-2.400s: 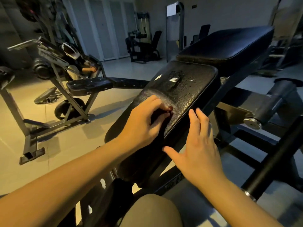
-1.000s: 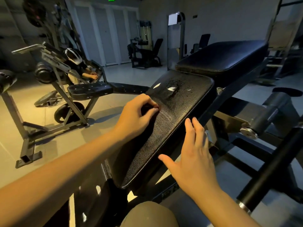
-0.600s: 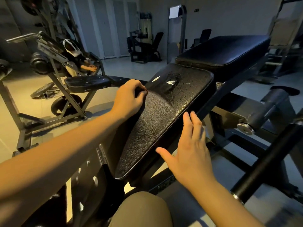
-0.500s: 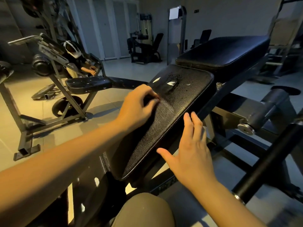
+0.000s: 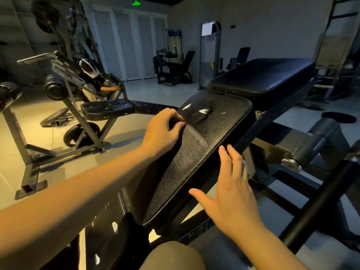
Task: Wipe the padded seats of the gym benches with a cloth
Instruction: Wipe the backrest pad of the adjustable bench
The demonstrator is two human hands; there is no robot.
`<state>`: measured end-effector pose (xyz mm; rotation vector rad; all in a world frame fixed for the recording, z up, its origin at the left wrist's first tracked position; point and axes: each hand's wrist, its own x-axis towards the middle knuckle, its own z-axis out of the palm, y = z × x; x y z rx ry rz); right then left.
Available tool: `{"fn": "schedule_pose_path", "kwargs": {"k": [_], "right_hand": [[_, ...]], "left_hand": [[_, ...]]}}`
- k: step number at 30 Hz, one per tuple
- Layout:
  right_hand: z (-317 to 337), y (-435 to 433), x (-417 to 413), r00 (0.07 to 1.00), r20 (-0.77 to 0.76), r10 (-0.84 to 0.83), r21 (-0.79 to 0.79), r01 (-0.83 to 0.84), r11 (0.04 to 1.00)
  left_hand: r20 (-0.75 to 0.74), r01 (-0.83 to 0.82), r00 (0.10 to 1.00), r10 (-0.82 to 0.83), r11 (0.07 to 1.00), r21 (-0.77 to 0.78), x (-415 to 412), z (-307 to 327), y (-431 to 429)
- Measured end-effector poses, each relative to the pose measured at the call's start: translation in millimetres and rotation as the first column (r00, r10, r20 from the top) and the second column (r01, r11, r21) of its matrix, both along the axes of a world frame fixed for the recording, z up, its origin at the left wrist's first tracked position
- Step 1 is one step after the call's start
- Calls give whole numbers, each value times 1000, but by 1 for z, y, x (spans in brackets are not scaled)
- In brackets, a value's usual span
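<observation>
Left hand [image 5: 163, 131] bunched round barely visible dark cloth [image 5: 174, 124] on padded seat [image 5: 204, 143]; right hand [image 5: 231, 193] flat, fingers straight, by seat's right edge.

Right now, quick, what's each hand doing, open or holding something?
Left hand: fingers curled round a dark cloth, pressed on the seat pad.
Right hand: open, fingers straight, holding nothing, by the pad's right edge.
</observation>
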<state>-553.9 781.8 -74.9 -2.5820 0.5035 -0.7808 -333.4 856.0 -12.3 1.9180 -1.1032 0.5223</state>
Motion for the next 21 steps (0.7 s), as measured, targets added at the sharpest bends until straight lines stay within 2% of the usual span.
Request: {"fn": "schedule_pose_path", "kwargs": {"k": [3, 5, 6, 8, 10, 11, 12, 14, 16, 18, 21], "right_hand": [[-3, -6, 4, 994, 109, -25, -2, 26, 1000], [-5, -11, 5, 983, 180, -35, 8, 34, 999], [-6, -14, 6, 977, 212, -29, 15, 27, 1000], [-9, -15, 7, 970, 242, -12, 31, 5, 1000], [-10, -14, 7, 969, 245, -4, 33, -4, 999], [-9, -14, 7, 970, 244, -1, 31, -7, 999], [-6, -15, 7, 970, 242, 2, 32, -10, 999], [1, -21, 7, 969, 246, 8, 37, -18, 999], [10, -32, 6, 962, 274, -24, 50, 11, 999], [19, -43, 6, 958, 268, -105, 91, 84, 992], [35, -53, 8, 972, 166, -168, 100, 152, 983]], "left_hand": [[143, 309, 937, -318, 948, 79, -57, -7, 21], [187, 412, 874, -448, 889, 200, -63, -8, 31], [209, 388, 878, -431, 896, 217, -52, -10, 32], [187, 237, 948, -256, 964, 120, -12, -11, 23], [34, 3, 999, -4, 999, 39, 32, -6, 14], [-60, -81, 995, 83, 996, 42, 47, -4, 11], [-123, -123, 984, 129, 991, 48, 54, -4, 9], [-132, -132, 982, 134, 991, 27, 42, -5, 6], [-54, -20, 998, 19, 1000, -14, 5, -8, 7], [64, 179, 982, -178, 984, -1, -38, -11, 15], [193, 410, 879, -435, 898, 158, -65, -11, 30]]}}
